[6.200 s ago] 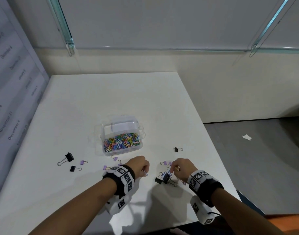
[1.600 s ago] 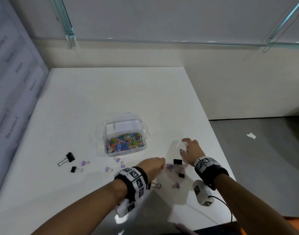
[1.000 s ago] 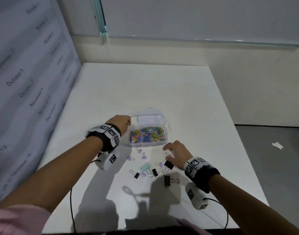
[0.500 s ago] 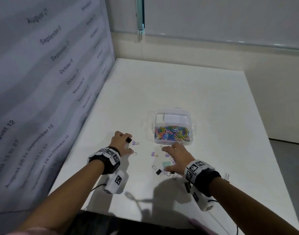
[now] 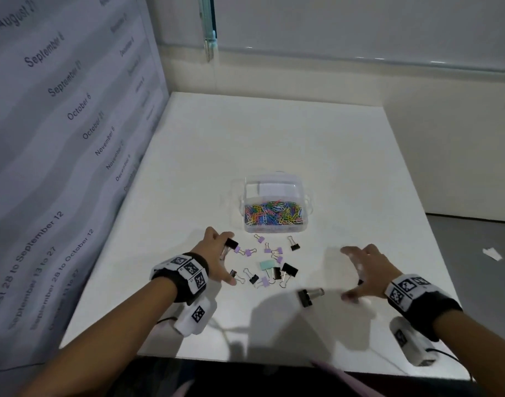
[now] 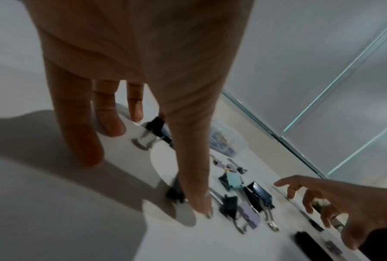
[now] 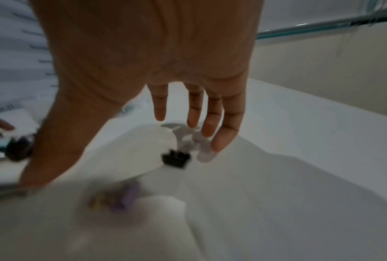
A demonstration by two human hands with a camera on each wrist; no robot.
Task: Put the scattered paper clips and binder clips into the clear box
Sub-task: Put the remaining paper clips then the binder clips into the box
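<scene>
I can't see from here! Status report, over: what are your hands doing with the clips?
Both hands open: left hand, right hand, spread flat over table. Binder clips loose before clear box. Nothing in the way.

Both hands spread flat over the surface (image 5: 274, 138): left hand (image 5: 214, 257) beside the binder clips (image 5: 269, 266), right hand (image 5: 368, 270) apart; clear box (image 5: 274, 204) beyond them.

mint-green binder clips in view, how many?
1: the mint-green binder clip lies mid-cluster on the table, nearer than the clear box, between the left hand and right hand. The hands may hide others.
</scene>
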